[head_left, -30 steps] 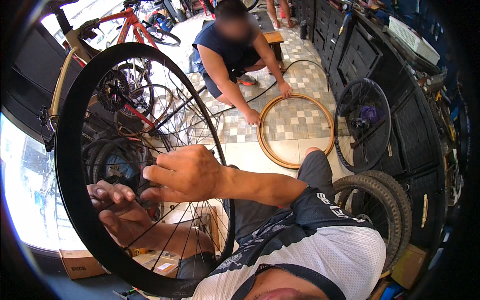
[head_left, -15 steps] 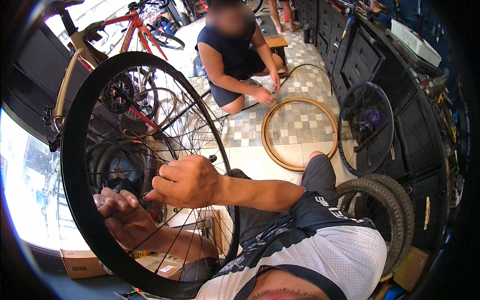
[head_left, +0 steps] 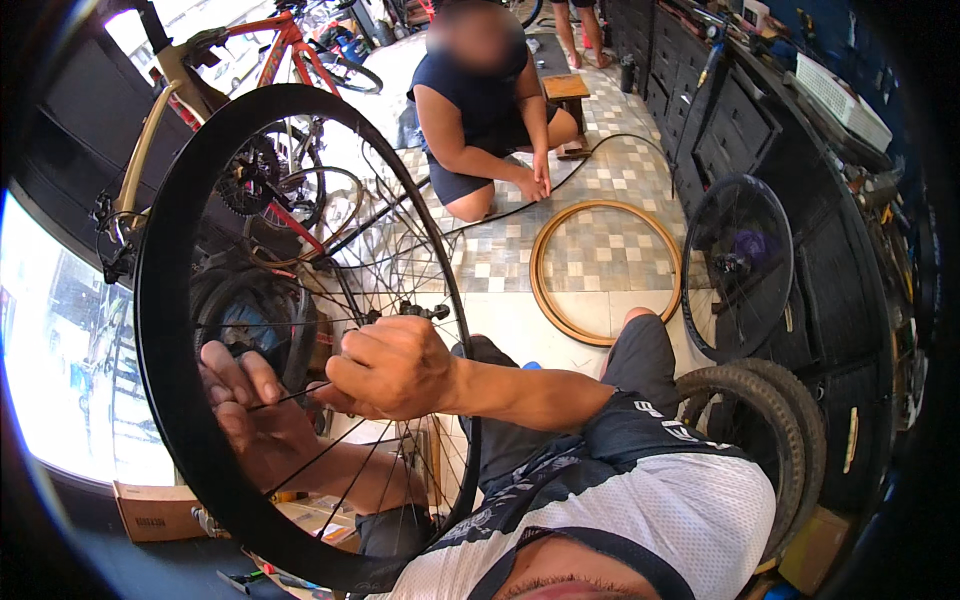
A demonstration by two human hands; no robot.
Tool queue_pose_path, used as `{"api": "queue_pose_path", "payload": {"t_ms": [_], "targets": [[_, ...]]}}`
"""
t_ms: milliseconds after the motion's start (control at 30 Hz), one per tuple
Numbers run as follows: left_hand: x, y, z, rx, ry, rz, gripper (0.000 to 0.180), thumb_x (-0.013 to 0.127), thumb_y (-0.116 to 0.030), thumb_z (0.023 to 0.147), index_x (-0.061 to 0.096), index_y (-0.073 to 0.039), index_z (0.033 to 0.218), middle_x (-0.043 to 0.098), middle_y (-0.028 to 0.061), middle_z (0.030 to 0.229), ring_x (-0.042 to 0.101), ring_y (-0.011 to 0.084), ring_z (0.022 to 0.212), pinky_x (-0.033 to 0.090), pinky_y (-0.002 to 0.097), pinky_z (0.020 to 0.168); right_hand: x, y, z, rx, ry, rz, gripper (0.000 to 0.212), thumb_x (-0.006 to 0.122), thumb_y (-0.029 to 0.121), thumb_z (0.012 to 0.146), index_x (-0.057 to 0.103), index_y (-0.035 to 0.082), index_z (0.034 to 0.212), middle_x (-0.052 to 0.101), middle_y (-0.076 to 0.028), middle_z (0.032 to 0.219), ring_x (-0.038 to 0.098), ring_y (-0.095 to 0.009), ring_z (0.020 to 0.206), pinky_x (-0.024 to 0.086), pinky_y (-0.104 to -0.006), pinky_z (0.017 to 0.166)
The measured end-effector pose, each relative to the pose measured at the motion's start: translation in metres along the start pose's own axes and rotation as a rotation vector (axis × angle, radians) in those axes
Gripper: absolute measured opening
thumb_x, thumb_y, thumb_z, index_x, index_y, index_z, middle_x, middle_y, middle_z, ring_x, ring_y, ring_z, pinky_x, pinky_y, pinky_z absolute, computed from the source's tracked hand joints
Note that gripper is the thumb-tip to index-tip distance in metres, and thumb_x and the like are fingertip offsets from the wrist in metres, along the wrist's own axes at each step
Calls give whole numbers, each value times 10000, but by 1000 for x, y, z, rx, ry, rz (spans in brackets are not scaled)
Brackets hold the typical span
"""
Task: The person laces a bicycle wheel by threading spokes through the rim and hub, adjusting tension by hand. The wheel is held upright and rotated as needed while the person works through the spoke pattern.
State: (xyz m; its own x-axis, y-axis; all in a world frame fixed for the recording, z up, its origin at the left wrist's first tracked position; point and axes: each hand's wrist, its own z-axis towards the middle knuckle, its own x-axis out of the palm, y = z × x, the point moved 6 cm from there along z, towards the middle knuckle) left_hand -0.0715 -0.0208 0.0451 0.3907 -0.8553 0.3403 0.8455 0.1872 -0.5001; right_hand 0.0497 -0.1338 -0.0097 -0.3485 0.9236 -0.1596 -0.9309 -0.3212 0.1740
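In a bicycle workshop, a person in a white and dark jersey works at a spoked black wheel that encircles both hands in this view. The right hand, forearm crossing in front of the rim, is curled with thumb and forefinger pinched on a dark spoke. Slightly apart from it, the left hand bends its fingers about the same spoke near the rim; how firmly cannot be told. Just beyond the right hand sits the wheel's hub. Well to the hands' right stand two knobby tyres; farther forward on that side, tan hoops lie on the floor near another black wheel, beside dark cabinets. Farther ahead, a co-worker is down on the tiles, hands together, near a wooden stool. Beyond the left hand is an orange-red bicycle.
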Motion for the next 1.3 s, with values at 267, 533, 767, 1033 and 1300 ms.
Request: {"api": "queue_pose_path", "payload": {"t_ms": [267, 533, 767, 1033, 1300], "targets": [[4, 8, 3, 40, 37, 34, 223, 756, -68, 945, 663, 6, 1134, 486, 42, 961, 461, 156, 882, 453, 283, 668, -6, 1, -1, -3, -22, -3, 352, 768, 307, 939, 553, 112, 741, 469, -33, 663, 569, -200, 522, 438, -353, 458], [1, 3, 1, 57, 43, 82, 216, 793, -84, 931, 687, -4, 1101, 556, 73, 998, 554, 170, 875, 525, 309, 665, -15, -38, 16, 82, -84, 63, 260, 726, 267, 994, 582, 104, 852, 517, -65, 628, 583, -246, 463, 458, -381, 440], [-19, 6, 2, 89, 20, 52, 233, 824, -76, 903, 704, -13, 1092, 633, 119, 1036, 670, 202, 851, 620, 362, 676, -24, -55, 58, 186, 339, 132, 220, 739, 381, 996, 729, 163, 1023, 724, -72, 770, 720, -263, 670, 504, -410, 580], [-5, 2, 2, 82, 103, 152, 339, 759, -230, 993, 676, -21, 1246, 596, 55, 1120, 609, 179, 1006, 515, 359, 889, -20, -51, 62, 204, 286, 104, 267, 733, 395, 996, 725, 129, 971, 719, -91, 785, 723, -308, 715, 508, -435, 628], [-12, 11, 6, 105, 32, 113, 316, 679, -254, 1046, 685, -41, 1280, 613, 85, 1266, 621, 206, 1081, 515, 369, 924, -7, -28, 52, 271, 179, 5, 284, 692, 255, 1015, 592, 57, 837, 626, -127, 666, 663, -346, 574, 484, -467, 509]]}}
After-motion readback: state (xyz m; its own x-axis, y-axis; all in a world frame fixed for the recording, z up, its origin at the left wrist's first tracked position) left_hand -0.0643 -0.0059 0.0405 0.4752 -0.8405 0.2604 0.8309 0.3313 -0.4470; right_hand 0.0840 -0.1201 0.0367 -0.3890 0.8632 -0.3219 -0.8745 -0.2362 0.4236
